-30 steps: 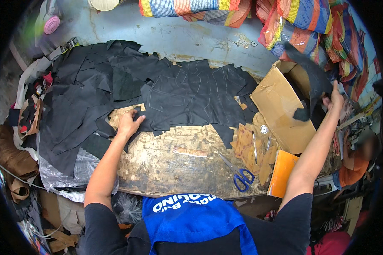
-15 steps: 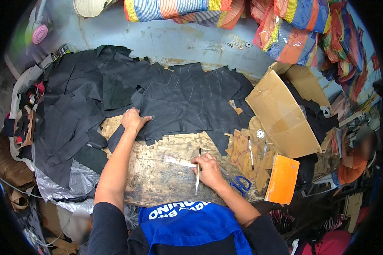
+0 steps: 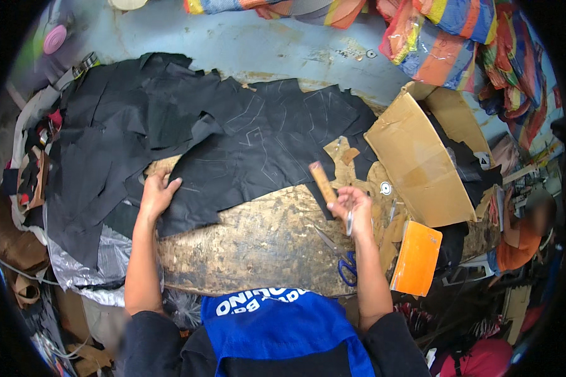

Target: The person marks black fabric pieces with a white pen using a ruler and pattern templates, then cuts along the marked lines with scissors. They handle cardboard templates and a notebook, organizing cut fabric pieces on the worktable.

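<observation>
A large sheet of black leather with pale drawn outlines lies across the wooden table. My left hand grips its near left edge, thumb on top. Near the sheet's right end, my right hand is closed around a silver pen and a short, flat, tan ruler-like strip that points away from me. Tan pattern pieces lie partly on the leather beyond that hand. Blue-handled scissors rest on the table beside my right forearm.
More black leather is heaped at the left, over clear plastic. An open cardboard box stands at the right, with an orange notebook nearer me. Colourful striped bags hang on the wall. A person in orange is at far right.
The sheet's near left part has come toward me and left with my left hand. My right hand has moved right and away, carrying pen and strip. The strip now points away from me.
</observation>
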A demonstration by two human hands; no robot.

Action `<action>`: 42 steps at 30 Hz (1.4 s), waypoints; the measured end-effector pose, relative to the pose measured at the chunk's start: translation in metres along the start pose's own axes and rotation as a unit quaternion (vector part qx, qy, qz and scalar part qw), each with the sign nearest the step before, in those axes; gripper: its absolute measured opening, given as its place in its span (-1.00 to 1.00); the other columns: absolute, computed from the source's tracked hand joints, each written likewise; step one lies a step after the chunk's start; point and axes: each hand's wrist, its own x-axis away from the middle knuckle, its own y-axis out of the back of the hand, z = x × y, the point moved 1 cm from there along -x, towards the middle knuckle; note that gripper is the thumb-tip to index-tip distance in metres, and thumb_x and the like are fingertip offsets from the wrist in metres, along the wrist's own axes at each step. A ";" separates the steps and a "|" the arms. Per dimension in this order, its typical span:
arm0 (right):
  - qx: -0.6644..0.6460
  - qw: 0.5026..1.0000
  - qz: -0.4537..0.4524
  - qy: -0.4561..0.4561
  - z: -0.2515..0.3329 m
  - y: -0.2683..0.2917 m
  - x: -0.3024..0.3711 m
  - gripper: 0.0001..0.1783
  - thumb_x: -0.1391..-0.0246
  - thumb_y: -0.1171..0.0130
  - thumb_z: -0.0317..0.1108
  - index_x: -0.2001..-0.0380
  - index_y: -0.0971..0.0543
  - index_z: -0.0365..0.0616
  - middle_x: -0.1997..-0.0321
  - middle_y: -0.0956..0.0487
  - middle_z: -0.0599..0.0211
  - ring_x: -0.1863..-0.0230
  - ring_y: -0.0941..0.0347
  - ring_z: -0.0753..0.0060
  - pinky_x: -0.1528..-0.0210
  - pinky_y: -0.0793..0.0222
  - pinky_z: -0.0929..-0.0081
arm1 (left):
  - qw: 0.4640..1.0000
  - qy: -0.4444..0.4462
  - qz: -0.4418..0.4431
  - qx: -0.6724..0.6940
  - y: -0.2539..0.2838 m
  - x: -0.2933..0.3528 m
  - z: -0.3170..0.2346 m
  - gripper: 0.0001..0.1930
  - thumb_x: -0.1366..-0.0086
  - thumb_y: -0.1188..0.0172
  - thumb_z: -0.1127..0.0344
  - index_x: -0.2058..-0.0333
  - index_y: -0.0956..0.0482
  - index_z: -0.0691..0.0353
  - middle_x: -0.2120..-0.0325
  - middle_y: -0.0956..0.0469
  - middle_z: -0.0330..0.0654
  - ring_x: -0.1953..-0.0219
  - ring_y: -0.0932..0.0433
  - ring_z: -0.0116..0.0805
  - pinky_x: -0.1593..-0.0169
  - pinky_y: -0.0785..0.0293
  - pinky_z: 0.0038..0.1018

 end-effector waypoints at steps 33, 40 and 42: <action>-0.036 0.986 0.031 -0.159 0.000 0.034 0.044 -0.57 0.34 -0.32 -0.77 0.34 -0.43 -0.23 0.47 -0.53 0.30 0.48 -0.49 0.53 0.41 -0.47 0.60 | 0.985 0.133 0.076 -0.078 0.073 0.045 0.021 -0.31 0.17 -0.18 0.74 -0.05 -0.42 0.20 0.48 -0.46 -0.28 0.46 -0.36 -0.53 0.30 -0.37 -0.57; -0.131 0.986 0.037 -0.093 0.001 0.026 0.047 -0.59 0.29 -0.29 -0.77 0.31 -0.42 -0.23 0.42 -0.54 0.28 0.42 -0.51 0.52 0.36 -0.51 0.56 | 0.975 0.128 0.130 -0.125 0.083 0.034 0.019 -0.40 0.16 -0.18 0.69 0.01 -0.45 0.31 0.50 -0.40 -0.32 0.45 -0.35 -0.55 0.29 -0.35 -0.59; -0.148 0.983 0.056 -0.098 -0.003 0.016 0.048 -0.58 0.30 -0.31 -0.75 0.31 -0.43 -0.22 0.42 -0.54 0.29 0.43 -0.51 0.51 0.39 -0.51 0.56 | 0.976 0.141 0.138 -0.096 0.080 0.034 0.024 -0.41 0.14 -0.18 0.67 0.01 -0.44 0.32 0.47 -0.43 -0.30 0.43 -0.36 -0.55 0.29 -0.35 -0.58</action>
